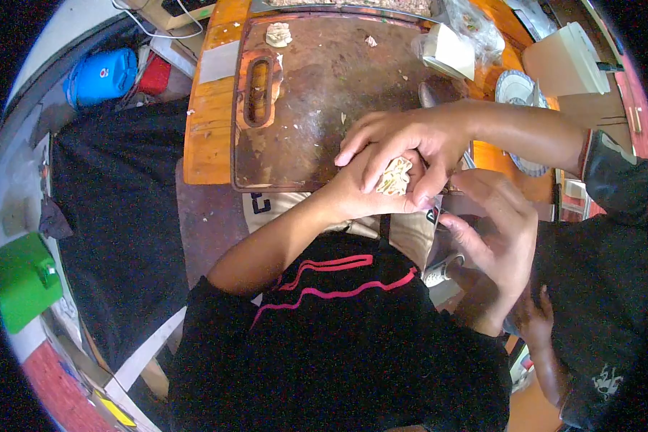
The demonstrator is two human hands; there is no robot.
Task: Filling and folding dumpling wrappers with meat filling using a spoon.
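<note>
A small dumpling with a gathered, pleated wrapper [394, 177] rests in my left hand [359, 186], in front of the cutting board's near edge. A co-worker's hand [432, 132] reaches in from the right and lies over mine, its fingers and thumb around the dumpling. Most of my left fingers are hidden beneath that hand. My right hand [499, 227] is raised just to the right, fingers apart and holding nothing. The brown cutting board [313, 97] lies beyond the hands, with another pleated dumpling [278, 34] near its far left corner.
A metal tray of minced filling [351, 6] stands at the far edge. White wrappers [449, 51] sit beside clear plastic bags [478, 32]. Further right are a blue-rimmed plate [513, 86] and a translucent plastic container [564, 59]. The co-worker [588, 259] stands close on my right.
</note>
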